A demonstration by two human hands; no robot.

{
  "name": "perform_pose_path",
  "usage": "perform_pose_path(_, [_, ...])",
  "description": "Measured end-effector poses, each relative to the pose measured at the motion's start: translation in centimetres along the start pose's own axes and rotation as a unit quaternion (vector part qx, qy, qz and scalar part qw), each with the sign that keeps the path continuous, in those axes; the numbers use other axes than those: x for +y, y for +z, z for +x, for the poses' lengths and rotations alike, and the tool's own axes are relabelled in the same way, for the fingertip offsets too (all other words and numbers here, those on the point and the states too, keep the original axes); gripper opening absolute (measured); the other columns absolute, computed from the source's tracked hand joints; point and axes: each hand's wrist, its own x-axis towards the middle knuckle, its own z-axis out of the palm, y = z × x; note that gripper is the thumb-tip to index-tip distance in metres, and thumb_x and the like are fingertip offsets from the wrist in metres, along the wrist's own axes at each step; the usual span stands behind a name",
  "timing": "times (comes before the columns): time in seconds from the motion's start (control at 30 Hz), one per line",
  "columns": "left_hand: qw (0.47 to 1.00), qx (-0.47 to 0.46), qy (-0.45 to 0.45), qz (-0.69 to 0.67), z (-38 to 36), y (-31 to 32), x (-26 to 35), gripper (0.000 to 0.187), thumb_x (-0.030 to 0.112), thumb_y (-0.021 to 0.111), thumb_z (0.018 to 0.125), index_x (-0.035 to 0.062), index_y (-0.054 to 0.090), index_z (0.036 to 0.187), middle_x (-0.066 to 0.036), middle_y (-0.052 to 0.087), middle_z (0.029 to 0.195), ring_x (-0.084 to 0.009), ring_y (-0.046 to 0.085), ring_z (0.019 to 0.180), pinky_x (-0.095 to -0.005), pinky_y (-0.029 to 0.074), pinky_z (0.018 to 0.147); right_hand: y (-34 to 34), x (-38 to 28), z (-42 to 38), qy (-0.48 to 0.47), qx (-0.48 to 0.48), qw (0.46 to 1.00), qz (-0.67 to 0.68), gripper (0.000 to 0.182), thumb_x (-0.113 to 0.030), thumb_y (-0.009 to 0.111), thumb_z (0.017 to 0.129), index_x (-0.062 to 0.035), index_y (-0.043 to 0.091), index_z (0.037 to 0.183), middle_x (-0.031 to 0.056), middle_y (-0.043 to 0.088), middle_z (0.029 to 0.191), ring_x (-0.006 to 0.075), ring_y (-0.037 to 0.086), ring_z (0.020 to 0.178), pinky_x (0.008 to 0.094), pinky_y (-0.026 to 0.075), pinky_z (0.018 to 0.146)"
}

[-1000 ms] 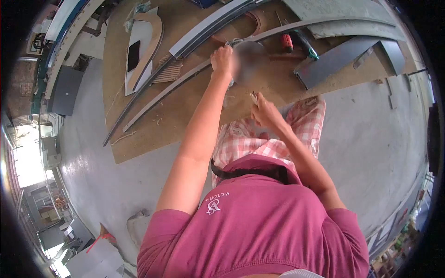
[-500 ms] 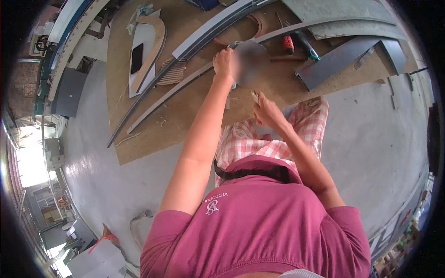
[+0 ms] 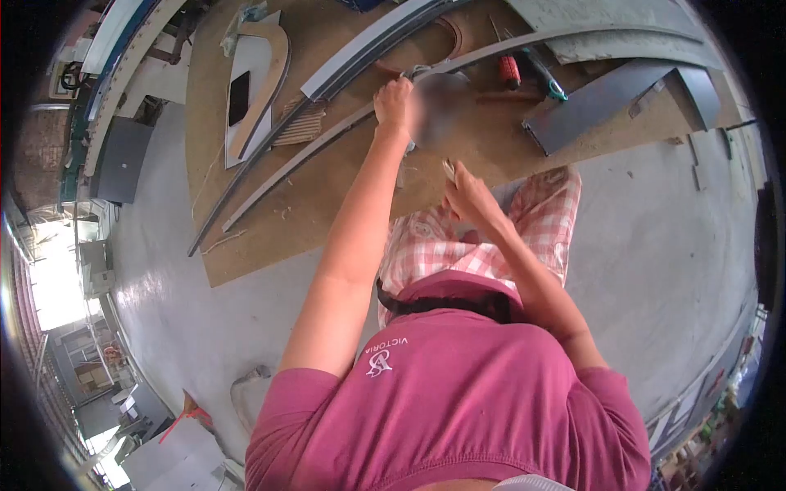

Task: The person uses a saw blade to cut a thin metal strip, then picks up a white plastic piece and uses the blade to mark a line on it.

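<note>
My left hand (image 3: 395,106) is closed around a long, thin, curved grey strip (image 3: 303,158), which runs diagonally across a brown work board. A blurred patch beside this hand hides part of the strip and whatever else lies there. Close to the board's near edge, my right hand (image 3: 468,196) is closed on a small pale object (image 3: 449,169) that sticks out past the fingers. Its kind is too small to make out. Beyond the left hand lies a wider curved grey profile (image 3: 352,61) with a dark edge.
A red-handled screwdriver (image 3: 509,72) and a green-and-black tool (image 3: 557,92) lie right of the blur. Dark grey angled panels (image 3: 594,110) rest farther right. A phone (image 3: 238,98), a curved wooden piece (image 3: 274,78) and a ridged tan piece (image 3: 298,124) are at left.
Both hands keep nearly the same place and grip. The whole view has shifted slightly, and my right hand sits marginally farther left.
</note>
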Motion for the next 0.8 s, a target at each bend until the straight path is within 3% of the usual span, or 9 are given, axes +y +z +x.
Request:
perform_pose_path(0.13, [1.0, 0.021, 0.007, 0.003, 0.1, -0.6, 0.1, 0.009, 0.007, 0.059, 0.078, -0.0007, 0.059, 0.082, -0.02, 0.063, 0.082, -0.0345, 0.064, 0.082, -0.042, 0.052, 0.071, 0.5, -0.1, 1.5, -0.03, 0.025, 0.999, -0.022, 0.018, -0.013, 0.041, 0.087, 0.0027, 0.04, 0.096, 0.0283, 0.057, 0.065, 0.0449, 0.059, 0.064, 0.0513, 0.045, 0.06])
perform_pose_path(0.2, [0.999, -0.031, -0.018, 0.033, 0.0, -0.8, 0.5, 0.015, 0.009, 0.048, 0.085, 0.005, 0.062, 0.085, -0.014, 0.065, 0.088, -0.0288, 0.064, 0.089, -0.0389, 0.05, 0.078, 0.3, -0.2, -0.2, -0.021, 0.019, 1.0, -0.007, 0.018, -0.014, 0.041, 0.087, 0.0025, 0.04, 0.095, 0.0294, 0.057, 0.066, 0.0465, 0.058, 0.065, 0.0518, 0.044, 0.06])
perform_pose_path(0.27, [0.998, -0.034, -0.022, 0.04, 0.0, -0.5, 0.4, 0.015, 0.008, 0.047, 0.085, 0.005, 0.061, 0.087, -0.014, 0.065, 0.089, -0.0286, 0.064, 0.089, -0.039, 0.05, 0.078, 0.3, 0.3, -0.6, 0.0, 0.004, 1.0, 0.01, 0.018, -0.014, 0.041, 0.087, 0.0023, 0.039, 0.095, 0.0306, 0.056, 0.067, 0.0481, 0.057, 0.066, 0.0523, 0.044, 0.06])
perform_pose_path(0.33, [1.0, -0.017, -0.003, -0.013, 0.2, 0.2, -0.2, 0.012, 0.01, 0.06, 0.08, -0.0017, 0.059, 0.084, -0.021, 0.063, 0.085, -0.0349, 0.063, 0.082, -0.0414, 0.051, 0.073, 0.6, 0.7, 0.8, -0.029, 0.026, 0.999, -0.03, 0.017, -0.014, 0.041, 0.087, 0.0009, 0.039, 0.095, 0.0294, 0.058, 0.067, 0.0448, 0.06, 0.063, 0.0519, 0.045, 0.06])
perform_pose_path(0.43, [1.0, 0.02, 0.004, -0.007, -0.1, 0.7, -0.4, 0.013, 0.011, 0.06, 0.08, -0.0015, 0.059, 0.082, -0.021, 0.064, 0.083, -0.0349, 0.063, 0.082, -0.0421, 0.051, 0.072, -0.5, -1.8, 1.3, 0.054, -0.019, 0.997, 0.049, 0.017, -0.015, 0.041, 0.088, -0.0004, 0.039, 0.096, 0.0289, 0.059, 0.069, 0.0441, 0.06, 0.065, 0.0523, 0.045, 0.062])
perform_pose_path(0.53, [0.999, 0.032, -0.001, -0.007, 0.3, -0.1, 0.0, 0.013, 0.011, 0.06, 0.08, -0.0013, 0.059, 0.08, -0.021, 0.064, 0.082, -0.035, 0.063, 0.081, -0.0427, 0.051, 0.072, 0.5, -0.1, -0.6, -0.028, 0.015, 0.999, -0.02, 0.018, -0.015, 0.041, 0.088, 0.0001, 0.038, 0.096, 0.0276, 0.059, 0.07, 0.042, 0.061, 0.063, 0.0515, 0.045, 0.061])
perform_pose_path(0.6, [1.0, 0.02, -0.01, -0.006, 0.1, 0.0, 0.2, 0.013, 0.012, 0.06, 0.08, -0.0012, 0.059, 0.08, -0.021, 0.064, 0.082, -0.0351, 0.063, 0.081, -0.0429, 0.051, 0.072, 0.4, 0.7, -0.6, 0.027, -0.02, 0.999, 0.003, 0.019, -0.015, 0.041, 0.088, 0.001, 0.038, 0.097, 0.0279, 0.059, 0.071, 0.0432, 0.061, 0.065, 0.0518, 0.045, 0.062])
perform_pose_path(0.67, [1.0, -0.005, 0.001, -0.005, -0.1, -0.1, 0.1, 0.013, 0.012, 0.059, 0.081, -0.0007, 0.059, 0.082, -0.021, 0.063, 0.083, -0.0358, 0.063, 0.082, -0.0432, 0.051, 0.073, 1.5, 3.2, 1.2, -0.066, 0.028, 0.995, -0.063, 0.024, -0.013, 0.038, 0.089, 0.0001, 0.042, 0.109, 0.0127, 0.06, 0.063, 0.0211, 0.059, 0.047, 0.036, 0.045, 0.044])
perform_pose_path(0.8, [1.0, 0.03, 0.006, 0.006, -0.1, 0.5, -0.3, 0.014, 0.013, 0.061, 0.08, -0.0009, 0.059, 0.081, -0.02, 0.064, 0.081, -0.035, 0.063, 0.081, -0.0424, 0.051, 0.073, 0.5, 0.0, 1.4, -0.009, 0.007, 1.0, -0.009, 0.026, -0.012, 0.039, 0.088, 0.0001, 0.042, 0.111, 0.0131, 0.061, 0.063, 0.0215, 0.059, 0.047, 0.0362, 0.045, 0.044])
